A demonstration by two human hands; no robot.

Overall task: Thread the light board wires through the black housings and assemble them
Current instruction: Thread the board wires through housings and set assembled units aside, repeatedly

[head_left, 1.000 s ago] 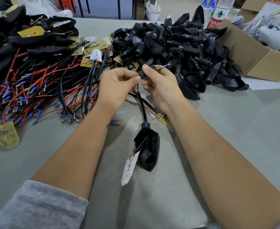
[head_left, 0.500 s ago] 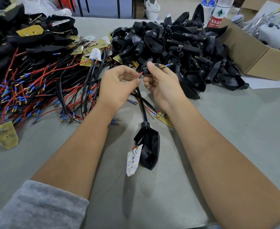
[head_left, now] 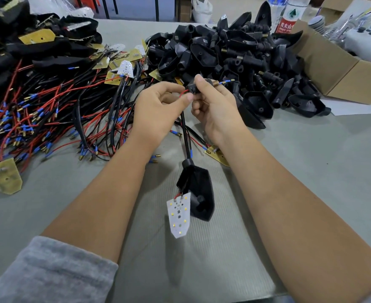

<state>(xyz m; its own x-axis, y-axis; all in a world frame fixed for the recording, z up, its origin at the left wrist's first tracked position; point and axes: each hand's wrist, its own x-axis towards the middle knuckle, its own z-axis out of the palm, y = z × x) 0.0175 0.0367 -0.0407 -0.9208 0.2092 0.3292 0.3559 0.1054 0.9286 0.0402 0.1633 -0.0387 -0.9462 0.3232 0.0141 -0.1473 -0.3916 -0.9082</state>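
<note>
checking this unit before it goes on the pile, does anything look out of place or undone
Yes: the white light board hangs outside its black housing on its wires, not seated. A stray yellow board lies beside the right forearm, away from the piles. No damage visible.

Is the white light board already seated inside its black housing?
No. The light board hangs outside the housing, joined only by its wires.

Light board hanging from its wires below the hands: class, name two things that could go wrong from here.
1. The light board dangles beside its black housing; tugging may strain its wire joints.
2. The left hand pinches the red wire where it enters the small black piece held by the right hand; forcing it could kink the wire.
</note>
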